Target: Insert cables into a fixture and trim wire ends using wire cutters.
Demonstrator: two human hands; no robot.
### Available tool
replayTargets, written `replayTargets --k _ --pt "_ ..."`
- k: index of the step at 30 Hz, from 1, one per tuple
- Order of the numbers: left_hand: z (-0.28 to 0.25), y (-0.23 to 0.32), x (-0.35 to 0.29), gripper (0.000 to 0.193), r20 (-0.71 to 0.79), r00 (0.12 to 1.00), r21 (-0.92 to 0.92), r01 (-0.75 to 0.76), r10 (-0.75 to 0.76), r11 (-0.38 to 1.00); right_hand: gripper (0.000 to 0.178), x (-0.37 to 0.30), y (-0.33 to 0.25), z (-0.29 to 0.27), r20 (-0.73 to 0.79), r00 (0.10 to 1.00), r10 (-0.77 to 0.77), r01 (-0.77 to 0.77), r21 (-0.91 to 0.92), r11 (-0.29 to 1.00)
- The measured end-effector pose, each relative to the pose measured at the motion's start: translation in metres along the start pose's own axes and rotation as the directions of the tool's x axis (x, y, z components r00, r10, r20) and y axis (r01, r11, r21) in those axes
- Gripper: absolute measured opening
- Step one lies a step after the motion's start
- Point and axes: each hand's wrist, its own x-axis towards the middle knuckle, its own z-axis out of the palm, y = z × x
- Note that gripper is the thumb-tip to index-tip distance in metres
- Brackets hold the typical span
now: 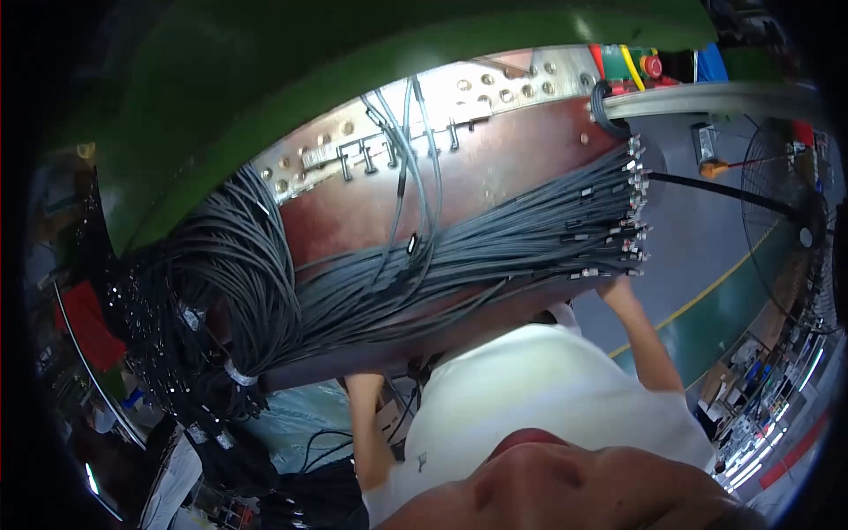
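Observation:
A thick fan of grey cables (459,243) lies across the brown work surface (353,216), its small metal-tipped connectors (634,208) lined up at the right end. My right hand (617,288) is at the surface's right front corner, just below those connectors; its fingers are hidden. Toward the left, my left hand (364,383) reaches under the front edge, and only its wrist part shows. Several thinner cables (411,159) hang over a perforated metal strip (517,84) at the back and cross the fan. Whatever either hand touches is out of sight.
Tied, looped cable bundles (243,256) hang at the left, beside many dark cable ends (159,327). A green machine body (291,44) arches overhead. A red push button (652,67) sits at the back right. At the right stands a fan with a wire cage (768,185).

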Motion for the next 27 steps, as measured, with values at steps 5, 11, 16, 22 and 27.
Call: replayTargets --k 5,11,16,22,27 --pt "0.008 -0.016 0.025 0.04 -0.184 0.982 -0.123 -0.067 0.044 0.99 0.036 0.017 0.0 0.03 -0.008 0.999 0.045 -0.042 0.222 0.974" --pt "0.037 -0.025 0.035 0.043 -0.365 0.907 0.172 -0.157 0.211 0.972 0.034 0.023 -0.02 0.009 -0.149 0.988 -0.052 0.074 0.148 0.986" --pt "0.012 -0.011 0.029 0.04 -0.365 0.919 0.049 -0.145 0.153 0.988 0.03 0.028 -0.028 0.005 -0.24 0.971 -0.006 0.078 0.292 0.953" --pt "0.026 -0.027 0.036 0.03 -0.41 0.892 0.101 -0.163 0.19 0.981 0.028 0.032 -0.031 0.004 -0.217 0.975 0.054 0.04 0.409 0.912" --pt "0.001 0.006 0.003 0.037 -0.327 0.906 -0.024 -0.292 0.268 0.956 0.031 0.033 0.007 -0.024 -0.254 0.954 -0.161 0.216 0.206 0.954"
